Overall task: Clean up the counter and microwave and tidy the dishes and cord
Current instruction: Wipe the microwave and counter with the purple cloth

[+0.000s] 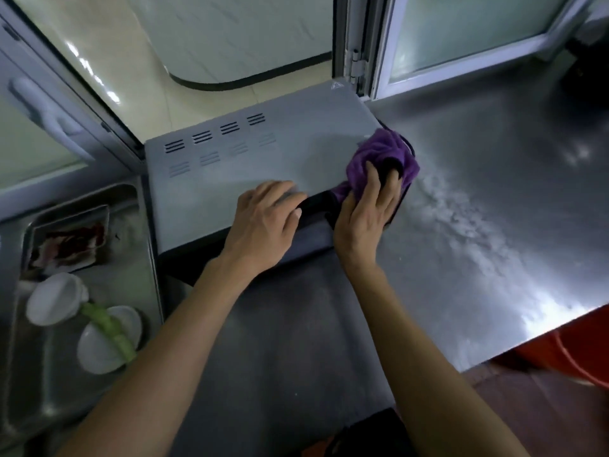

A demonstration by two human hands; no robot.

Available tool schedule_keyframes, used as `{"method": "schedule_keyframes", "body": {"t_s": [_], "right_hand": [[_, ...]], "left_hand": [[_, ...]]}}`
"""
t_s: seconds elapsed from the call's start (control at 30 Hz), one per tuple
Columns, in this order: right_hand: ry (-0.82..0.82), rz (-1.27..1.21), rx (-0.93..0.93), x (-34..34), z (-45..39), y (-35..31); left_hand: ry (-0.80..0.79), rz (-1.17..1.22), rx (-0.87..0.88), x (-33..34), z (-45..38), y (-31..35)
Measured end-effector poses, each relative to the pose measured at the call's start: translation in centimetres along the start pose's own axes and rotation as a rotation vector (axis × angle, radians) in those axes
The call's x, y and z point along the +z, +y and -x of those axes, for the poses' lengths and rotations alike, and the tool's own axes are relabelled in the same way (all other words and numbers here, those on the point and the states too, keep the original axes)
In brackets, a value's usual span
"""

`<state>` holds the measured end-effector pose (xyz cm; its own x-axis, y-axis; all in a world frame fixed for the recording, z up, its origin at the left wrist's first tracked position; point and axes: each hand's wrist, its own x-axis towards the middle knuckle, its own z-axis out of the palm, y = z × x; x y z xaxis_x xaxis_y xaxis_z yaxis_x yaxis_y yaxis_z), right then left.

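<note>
A grey microwave (250,159) stands on the steel counter (478,209), seen from above with vent slots on its top. My left hand (263,222) rests flat on the front edge of its top, fingers straight. My right hand (365,212) grips a bunched purple cloth (382,156) against the microwave's front right corner. White powdery streaks (461,219) lie across the counter to the right of the microwave. In the sink (19,374) at left lie two white bowls (108,338), a green vegetable piece (110,328) and a steel tray (69,239) with red scraps.
A window frame (359,61) rises behind the microwave, and a cabinet door with a white handle (46,110) is at far left. A red bucket (573,351) sits below the counter's right edge. A dark object (590,64) stands at the counter's far right corner.
</note>
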<state>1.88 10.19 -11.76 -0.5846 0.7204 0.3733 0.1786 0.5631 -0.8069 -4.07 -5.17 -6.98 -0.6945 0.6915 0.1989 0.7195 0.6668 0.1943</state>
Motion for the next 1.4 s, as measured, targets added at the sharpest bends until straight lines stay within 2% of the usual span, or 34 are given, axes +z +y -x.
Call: {"method": "schedule_keyframes", "body": {"t_s": [0.2,0.47,0.6,0.87,1.2,1.4], "right_hand": [[0.095,-0.162,0.234,3.0,2.8,-2.4],[0.177,-0.396,0.428,4.5,4.7,-3.8],[0.150,-0.510,0.517,5.3,5.9,-3.6],[0.158,-0.547,0.523,5.9,5.0,-1.9],[0.416,-0.629,0.646,4.4,-1.3,0.3],[0.402,-0.662,0.681,5.6,0.2,0.3]], "left_hand": [[-0.070,0.050,0.191,-0.6,-0.3,-3.0],[-0.054,0.054,0.223,-0.3,-0.8,-2.9],[-0.061,0.030,0.240,-0.3,-1.7,-2.2],[-0.104,0.012,0.339,0.7,-5.1,0.5],[-0.125,0.112,0.395,0.6,-7.6,0.5],[-0.117,0.135,0.387,0.8,-7.3,0.2]]}}
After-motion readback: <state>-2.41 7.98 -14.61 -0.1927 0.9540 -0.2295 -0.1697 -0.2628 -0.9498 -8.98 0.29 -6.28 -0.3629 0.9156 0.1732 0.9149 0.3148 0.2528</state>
